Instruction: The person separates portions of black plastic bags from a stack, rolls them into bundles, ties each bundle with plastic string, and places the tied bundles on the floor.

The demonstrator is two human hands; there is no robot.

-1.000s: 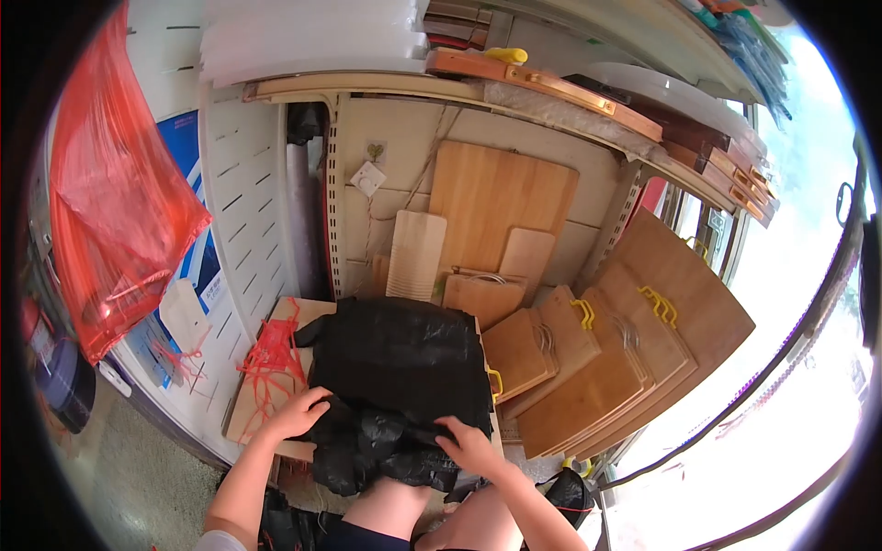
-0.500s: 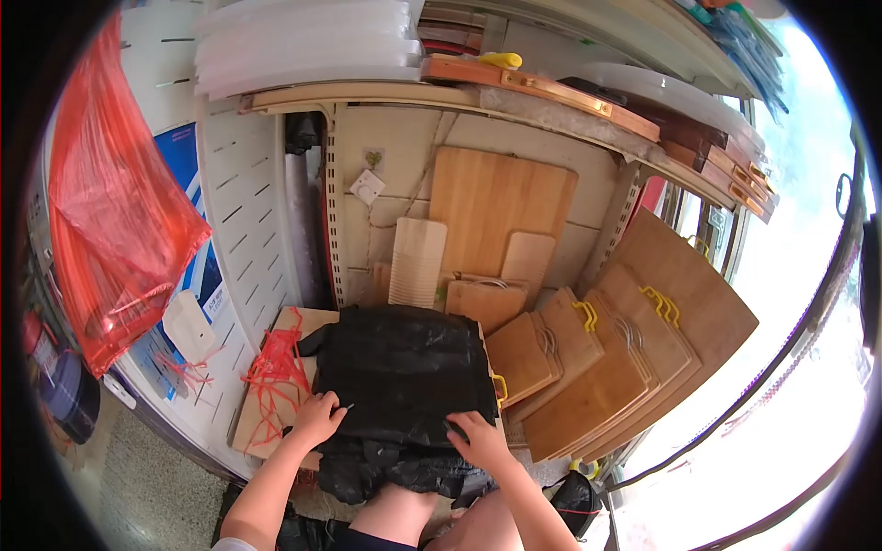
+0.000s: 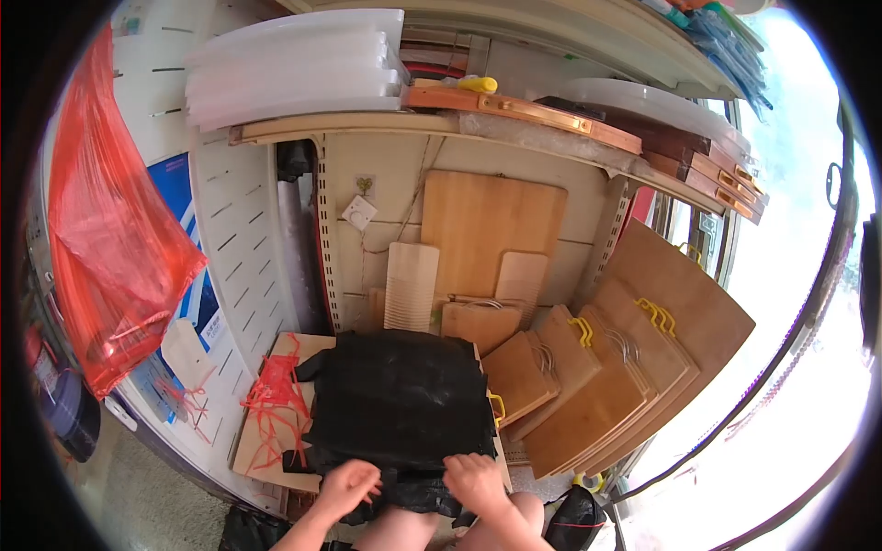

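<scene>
A black plastic bag (image 3: 400, 395) lies spread over a flat, boxy shape on a light wooden board, its near edge crumpled above my knees. What lies under the plastic is hidden. At the near left corner of the bag, my left hand (image 3: 351, 482) is closed, with its curled fingers on the plastic edge. My right hand (image 3: 475, 481) makes a fist around the near right edge of the bag. Tangled red plastic ties (image 3: 277, 395) rest on the light wooden board (image 3: 253, 448) left of the bag.
Wooden cutting boards (image 3: 588, 404) with handles lean at the right. A large board (image 3: 491, 220) and a washboard (image 3: 411, 285) stand against the back wall. Overhead, a shelf (image 3: 367, 122) carries white slabs (image 3: 294, 69). A red plastic bag (image 3: 119, 230) hangs at the left.
Both hands have moved toward my body, from the top of the black bag to its near edge, and their fingers have closed. The view has tilted slightly upward.
</scene>
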